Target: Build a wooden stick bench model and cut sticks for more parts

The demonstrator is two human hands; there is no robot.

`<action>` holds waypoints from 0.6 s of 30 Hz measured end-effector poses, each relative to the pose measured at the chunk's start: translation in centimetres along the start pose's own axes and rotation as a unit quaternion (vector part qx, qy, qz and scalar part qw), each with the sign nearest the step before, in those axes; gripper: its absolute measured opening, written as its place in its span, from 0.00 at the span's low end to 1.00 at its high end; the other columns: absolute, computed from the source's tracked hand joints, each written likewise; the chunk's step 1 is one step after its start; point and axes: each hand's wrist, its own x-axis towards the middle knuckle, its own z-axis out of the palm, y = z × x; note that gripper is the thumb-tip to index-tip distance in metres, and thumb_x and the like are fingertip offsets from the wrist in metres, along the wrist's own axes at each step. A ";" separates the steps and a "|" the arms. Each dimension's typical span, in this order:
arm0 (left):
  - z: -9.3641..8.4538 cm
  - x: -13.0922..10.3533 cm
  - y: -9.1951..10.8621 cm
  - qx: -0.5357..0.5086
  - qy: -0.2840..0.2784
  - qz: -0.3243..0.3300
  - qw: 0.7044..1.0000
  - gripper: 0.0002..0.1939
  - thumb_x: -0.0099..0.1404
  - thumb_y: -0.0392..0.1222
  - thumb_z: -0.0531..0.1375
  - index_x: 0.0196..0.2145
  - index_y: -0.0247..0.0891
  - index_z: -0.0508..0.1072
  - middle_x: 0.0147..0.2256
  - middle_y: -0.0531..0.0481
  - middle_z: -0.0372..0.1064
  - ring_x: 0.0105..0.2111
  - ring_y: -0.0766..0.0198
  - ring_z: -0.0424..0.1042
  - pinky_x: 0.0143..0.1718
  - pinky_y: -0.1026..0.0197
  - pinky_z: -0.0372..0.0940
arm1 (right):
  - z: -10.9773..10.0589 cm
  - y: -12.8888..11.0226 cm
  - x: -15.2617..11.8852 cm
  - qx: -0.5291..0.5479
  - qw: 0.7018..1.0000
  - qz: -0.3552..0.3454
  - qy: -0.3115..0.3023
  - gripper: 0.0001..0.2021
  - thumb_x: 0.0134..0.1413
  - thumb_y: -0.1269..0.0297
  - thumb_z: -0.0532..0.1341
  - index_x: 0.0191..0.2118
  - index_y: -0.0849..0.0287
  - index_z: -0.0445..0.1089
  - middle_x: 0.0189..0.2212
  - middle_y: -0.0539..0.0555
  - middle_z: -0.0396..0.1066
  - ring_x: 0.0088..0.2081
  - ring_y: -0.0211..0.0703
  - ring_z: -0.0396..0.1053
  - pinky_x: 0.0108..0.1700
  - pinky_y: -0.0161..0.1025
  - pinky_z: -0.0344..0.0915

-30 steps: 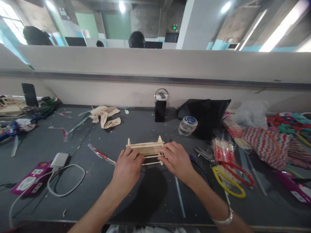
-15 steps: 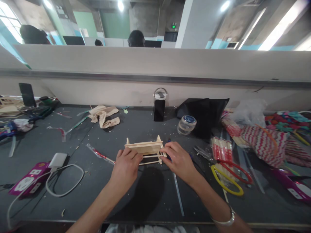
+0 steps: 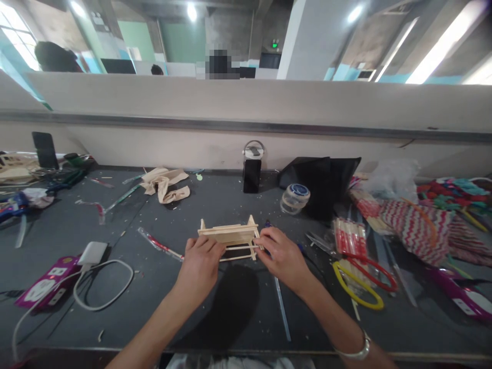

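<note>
A small frame of pale wooden sticks point(image 3: 234, 234) stands on the dark table in front of me. My left hand point(image 3: 202, 259) has its fingers closed on the left end of the frame, hiding that corner. At the right end, the thumb and fingers of my right hand point(image 3: 280, 254) pinch a thin stick point(image 3: 242, 248) that runs across the front of the frame. Just behind my right hand lies a dark blue tool point(image 3: 268, 224), mostly covered. A clear glue stick point(image 3: 282, 310) rests on the table below my right hand.
Behind the frame are a phone point(image 3: 252, 176) and a jar point(image 3: 295, 199). To the right lie scissors point(image 3: 321, 243), stick packs point(image 3: 350, 236) and yellow pliers handles point(image 3: 357, 294). A purple power strip point(image 3: 48, 284) with a white cable is on the left. Brown cloth point(image 3: 165, 184) lies behind.
My right fingers have shifted slightly at the right end of the frame, and the thin stick now shows between them. My left hand and the frame stay in place.
</note>
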 end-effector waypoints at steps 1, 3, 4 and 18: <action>0.0 0.0 0.0 -0.002 0.001 -0.002 1.000 0.12 0.62 0.28 0.52 0.37 0.39 0.73 0.33 0.46 0.72 0.38 0.55 0.66 0.35 0.55 0.54 | 0.1 0.0 0.0 -0.002 1.000 -0.002 0.003 0.06 0.57 0.71 0.56 0.37 0.57 0.70 0.37 0.55 0.67 0.40 0.43 0.66 0.42 0.39 0.65; 0.1 0.0 0.0 -0.007 0.001 -0.005 1.000 0.12 0.63 0.29 0.52 0.37 0.39 0.73 0.33 0.46 0.72 0.38 0.55 0.66 0.36 0.55 0.54 | 0.3 0.0 -0.1 -0.009 1.000 -0.004 0.008 0.07 0.58 0.70 0.56 0.37 0.57 0.70 0.37 0.55 0.68 0.40 0.43 0.66 0.42 0.40 0.65; 0.1 0.0 0.0 -0.009 0.000 -0.007 1.000 0.12 0.63 0.29 0.51 0.37 0.39 0.73 0.33 0.47 0.73 0.38 0.55 0.66 0.36 0.55 0.53 | 0.4 -0.1 -0.1 -0.012 1.000 -0.006 0.011 0.07 0.58 0.70 0.55 0.38 0.57 0.70 0.37 0.55 0.68 0.40 0.44 0.66 0.43 0.40 0.65; 0.2 0.0 0.2 -0.010 0.018 -0.012 1.000 0.11 0.67 0.34 0.51 0.36 0.39 0.73 0.32 0.47 0.73 0.37 0.56 0.66 0.36 0.55 0.53 | 1.1 -0.4 -0.6 -0.025 0.999 -0.010 0.039 0.08 0.61 0.71 0.53 0.38 0.59 0.70 0.34 0.55 0.69 0.39 0.43 0.65 0.43 0.41 0.63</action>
